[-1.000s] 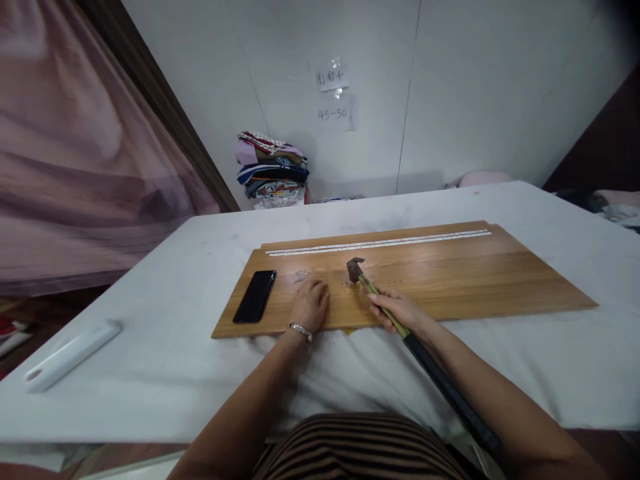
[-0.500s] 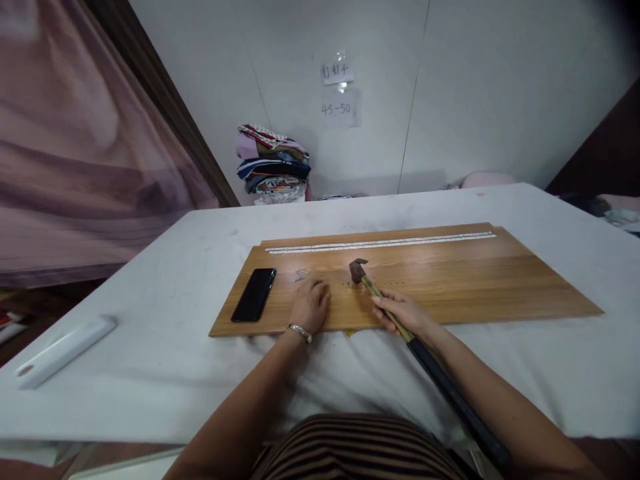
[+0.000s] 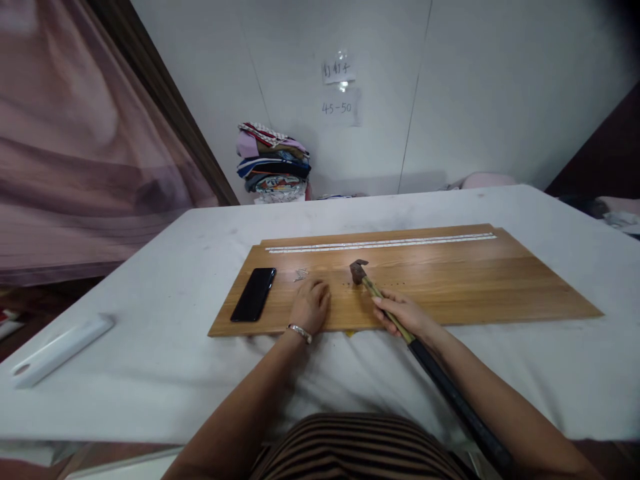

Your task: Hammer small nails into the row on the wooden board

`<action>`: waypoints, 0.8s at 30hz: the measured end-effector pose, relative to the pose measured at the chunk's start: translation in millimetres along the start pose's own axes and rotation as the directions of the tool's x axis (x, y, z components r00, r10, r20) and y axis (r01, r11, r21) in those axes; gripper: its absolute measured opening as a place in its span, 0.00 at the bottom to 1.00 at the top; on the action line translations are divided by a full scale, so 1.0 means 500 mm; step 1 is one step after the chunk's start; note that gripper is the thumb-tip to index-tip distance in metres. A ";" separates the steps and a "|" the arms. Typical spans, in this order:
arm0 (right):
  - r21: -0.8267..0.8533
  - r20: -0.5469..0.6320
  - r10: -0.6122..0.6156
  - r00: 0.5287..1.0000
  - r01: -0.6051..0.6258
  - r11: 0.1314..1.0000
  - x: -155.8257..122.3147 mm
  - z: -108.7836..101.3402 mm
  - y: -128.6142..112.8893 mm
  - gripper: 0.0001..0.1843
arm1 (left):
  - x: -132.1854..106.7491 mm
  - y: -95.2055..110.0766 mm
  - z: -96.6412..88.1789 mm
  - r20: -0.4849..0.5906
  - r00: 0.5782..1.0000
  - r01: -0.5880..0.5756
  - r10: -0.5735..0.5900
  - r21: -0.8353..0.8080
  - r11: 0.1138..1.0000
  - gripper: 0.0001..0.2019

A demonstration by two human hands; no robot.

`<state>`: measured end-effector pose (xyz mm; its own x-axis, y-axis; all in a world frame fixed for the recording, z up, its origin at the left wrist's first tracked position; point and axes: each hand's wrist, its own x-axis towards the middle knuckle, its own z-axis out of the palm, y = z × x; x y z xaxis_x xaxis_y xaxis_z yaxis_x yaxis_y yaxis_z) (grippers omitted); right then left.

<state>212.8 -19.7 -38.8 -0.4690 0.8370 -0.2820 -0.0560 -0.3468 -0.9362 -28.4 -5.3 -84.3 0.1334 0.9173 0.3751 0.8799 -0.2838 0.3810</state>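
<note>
A claw hammer (image 3: pixel 373 287) with a dark rusty head, a bare wooden neck and a long black grip is in my right hand (image 3: pixel 403 312). My fingers wrap round the neck close to the head, which rests on or just above the wooden board (image 3: pixel 465 280). My left hand (image 3: pixel 311 305) lies on the board with its fingers curled in; whatever it may hold is hidden. A small pile of nails (image 3: pixel 301 274) lies just beyond my left fingers. Small dark marks (image 3: pixel 397 283) run in a row beside the hammer head.
A black phone (image 3: pixel 253 295) lies at the board's left end. Two thin white strips (image 3: pixel 380 243) run along its far side. On the white table (image 3: pixel 150 293) a white plastic piece (image 3: pixel 63 350) lies far left. Folded clothes (image 3: pixel 274 163) are stacked by the wall.
</note>
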 end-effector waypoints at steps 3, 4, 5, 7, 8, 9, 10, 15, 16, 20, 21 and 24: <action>0.013 0.004 -0.025 1.000 0.025 1.000 0.001 -0.002 0.001 0.22 | -0.001 0.001 0.000 0.002 1.000 0.005 -0.005 -0.003 1.000 0.09; 0.014 0.006 -0.030 1.000 0.030 0.999 0.001 -0.002 0.001 0.21 | -0.001 0.001 0.000 0.001 1.000 0.009 -0.009 -0.003 1.000 0.10; 0.012 0.008 -0.032 0.999 0.032 0.999 0.000 -0.002 0.000 0.21 | -0.001 0.002 -0.001 0.002 1.000 0.013 -0.013 -0.003 1.000 0.10; 0.001 0.009 -0.023 1.000 0.023 1.000 -0.001 -0.001 -0.003 0.22 | -0.001 0.003 -0.001 0.003 1.000 0.015 -0.015 -0.001 1.000 0.10; -0.005 0.009 -0.014 1.000 0.014 1.000 -0.001 0.000 -0.004 0.22 | 0.000 0.003 -0.002 0.003 1.000 0.014 -0.014 0.002 1.000 0.10; -0.009 0.010 -0.002 1.000 0.002 1.000 -0.001 0.000 -0.005 0.22 | 0.000 0.003 -0.002 0.001 1.000 0.012 -0.012 0.006 1.000 0.10; -0.012 0.009 0.009 1.000 -0.009 1.000 -0.001 0.001 -0.005 0.22 | 0.000 0.003 -0.002 -0.001 1.000 0.008 -0.008 0.007 1.000 0.10; 0.011 -0.007 -0.004 1.000 0.004 1.000 0.001 -0.002 0.000 0.22 | -0.001 0.001 -0.001 -0.012 1.000 -0.003 0.003 -0.008 1.000 0.10; 0.011 -0.007 -0.008 1.000 0.008 1.000 0.001 -0.003 0.001 0.22 | -0.001 0.001 0.000 -0.013 1.000 -0.001 0.001 -0.012 1.000 0.10; 0.003 0.000 0.000 1.000 0.000 1.000 0.002 -0.005 0.004 0.21 | -0.001 0.001 0.000 -0.009 1.000 0.000 0.000 -0.017 1.000 0.09; 0.005 0.003 0.002 1.000 -0.002 1.000 0.002 -0.005 0.004 0.21 | -0.001 0.001 0.000 -0.008 1.000 0.002 -0.002 -0.013 1.000 0.09; 0.015 0.008 0.002 1.000 -0.002 1.000 0.002 -0.004 0.004 0.22 | -0.001 0.003 -0.002 -0.003 1.000 0.013 -0.013 -0.007 1.000 0.09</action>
<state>213.8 -18.7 -41.4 -0.4758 0.8331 -0.2822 -0.0680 -0.3547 -0.9325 -27.6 -6.3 -83.2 0.1207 0.9202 0.3724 0.8785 -0.2737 0.3915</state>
